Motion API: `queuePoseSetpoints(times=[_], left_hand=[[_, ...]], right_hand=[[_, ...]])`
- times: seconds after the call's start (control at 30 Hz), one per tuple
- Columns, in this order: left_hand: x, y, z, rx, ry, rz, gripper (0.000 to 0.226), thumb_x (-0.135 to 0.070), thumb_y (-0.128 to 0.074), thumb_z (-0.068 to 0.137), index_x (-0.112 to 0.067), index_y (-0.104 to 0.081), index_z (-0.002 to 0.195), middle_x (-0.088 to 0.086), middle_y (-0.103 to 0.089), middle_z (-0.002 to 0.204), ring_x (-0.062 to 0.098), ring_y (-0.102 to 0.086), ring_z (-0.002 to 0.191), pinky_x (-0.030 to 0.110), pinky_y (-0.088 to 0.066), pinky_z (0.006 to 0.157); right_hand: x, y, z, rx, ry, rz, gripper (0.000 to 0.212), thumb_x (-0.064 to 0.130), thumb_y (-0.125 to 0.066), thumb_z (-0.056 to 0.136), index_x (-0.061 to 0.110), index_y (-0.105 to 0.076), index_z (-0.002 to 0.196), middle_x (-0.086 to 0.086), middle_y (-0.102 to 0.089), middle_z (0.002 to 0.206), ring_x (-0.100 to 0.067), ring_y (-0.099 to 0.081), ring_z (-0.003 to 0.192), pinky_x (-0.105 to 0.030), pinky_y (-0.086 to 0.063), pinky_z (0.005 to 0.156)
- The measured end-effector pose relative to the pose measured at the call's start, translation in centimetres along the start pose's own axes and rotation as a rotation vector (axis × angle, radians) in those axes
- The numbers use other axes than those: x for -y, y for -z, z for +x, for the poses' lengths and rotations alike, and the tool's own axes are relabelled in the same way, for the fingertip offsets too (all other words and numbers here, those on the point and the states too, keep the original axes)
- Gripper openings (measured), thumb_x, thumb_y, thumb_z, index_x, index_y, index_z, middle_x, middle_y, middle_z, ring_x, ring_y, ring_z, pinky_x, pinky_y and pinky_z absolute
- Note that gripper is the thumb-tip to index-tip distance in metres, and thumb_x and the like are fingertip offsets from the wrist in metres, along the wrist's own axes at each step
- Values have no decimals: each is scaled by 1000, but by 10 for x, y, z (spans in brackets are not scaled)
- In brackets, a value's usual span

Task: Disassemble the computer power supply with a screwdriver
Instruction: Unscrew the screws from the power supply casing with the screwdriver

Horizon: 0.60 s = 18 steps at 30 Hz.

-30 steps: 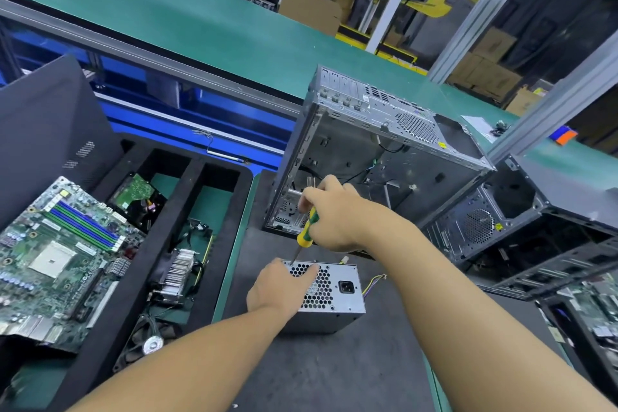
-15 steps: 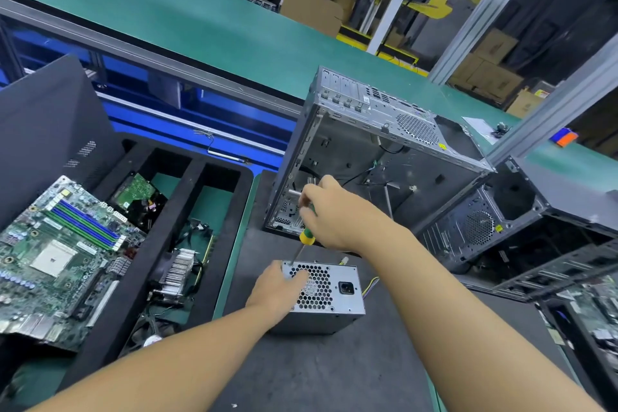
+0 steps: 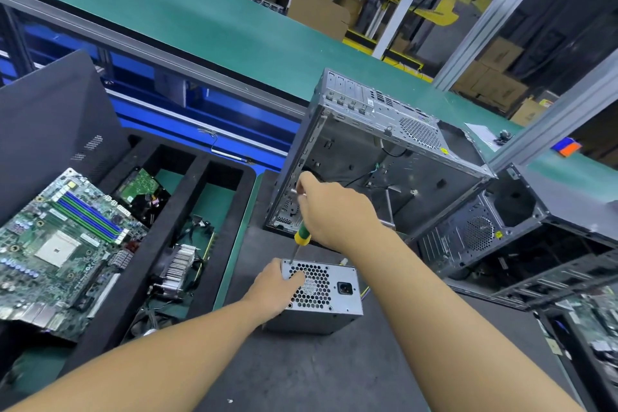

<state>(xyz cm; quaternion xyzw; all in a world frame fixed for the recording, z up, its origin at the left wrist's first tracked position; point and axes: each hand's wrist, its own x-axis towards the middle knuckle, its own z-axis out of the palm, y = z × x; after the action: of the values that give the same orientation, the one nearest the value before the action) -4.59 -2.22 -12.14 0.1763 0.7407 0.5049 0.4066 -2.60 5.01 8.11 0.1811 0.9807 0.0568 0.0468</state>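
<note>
2 hands at work, we see. Power supply [image 3: 334,298] sits on dark mat [image 3: 301,371], grille face up. Our left hand [image 3: 272,289] grips its left edge, fingers curled around side, thumb on grille. Our right hand [image 3: 331,211], just behind power supply, has fingers clamped on green-yellow screwdriver [image 3: 302,237]; tip meets far-left corner of power supply. Open computer case [image 3: 384,177] stands behind power supply. Motherboard [image 3: 63,244] and heatsink [image 3: 177,267] lie left of power supply.

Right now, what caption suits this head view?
Left hand grips the power supply while the right hand holds a screwdriver tip at its corner.
</note>
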Motion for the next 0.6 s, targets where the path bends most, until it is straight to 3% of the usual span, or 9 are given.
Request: queuePoseSetpoints(times=[0.13,0.2,0.3,0.43,0.6], left_hand=[[3,5,2,40,6,-32,30,-44,-60,89,-26,-49,111,-8,-66,105,11,-65,95,32,-53,89],[5,11,3,33,-14,-19,43,-45,-67,88,-30,-44,121,-15,-59,111,7,-60,101,23,-48,87],[8,21,5,3,-99,-36,61,-39,-77,82,-30,-45,133,-14,-53,126,7,-50,119,24,-39,99],[10,34,7,-34,-204,16,45,-35,-82,78,-37,-57,115,-18,-62,117,0,-58,111,28,-47,100],[3,36,3,-71,-286,73,29,-29,-80,79,-37,-65,102,-17,-69,106,-2,-64,100,22,-51,91]], right_hand=[[-4,8,-1,182,-7,150,23,28,-45,90,23,-49,112,-1,-47,112,-29,-52,94,-38,-39,74],[-4,6,-4,167,-29,135,21,32,-45,92,22,-50,110,-2,-47,109,-30,-51,91,-36,-37,73],[-5,-3,-7,78,-23,126,16,29,-44,97,19,-51,108,-5,-54,106,-32,-55,92,-35,-37,69],[-12,4,-11,2,-48,278,6,20,-48,93,20,-53,96,-3,-59,100,-26,-51,83,-34,-40,67],[-19,18,-13,-63,-38,248,4,23,-49,90,25,-52,92,3,-58,97,-26,-54,86,-36,-46,69]])
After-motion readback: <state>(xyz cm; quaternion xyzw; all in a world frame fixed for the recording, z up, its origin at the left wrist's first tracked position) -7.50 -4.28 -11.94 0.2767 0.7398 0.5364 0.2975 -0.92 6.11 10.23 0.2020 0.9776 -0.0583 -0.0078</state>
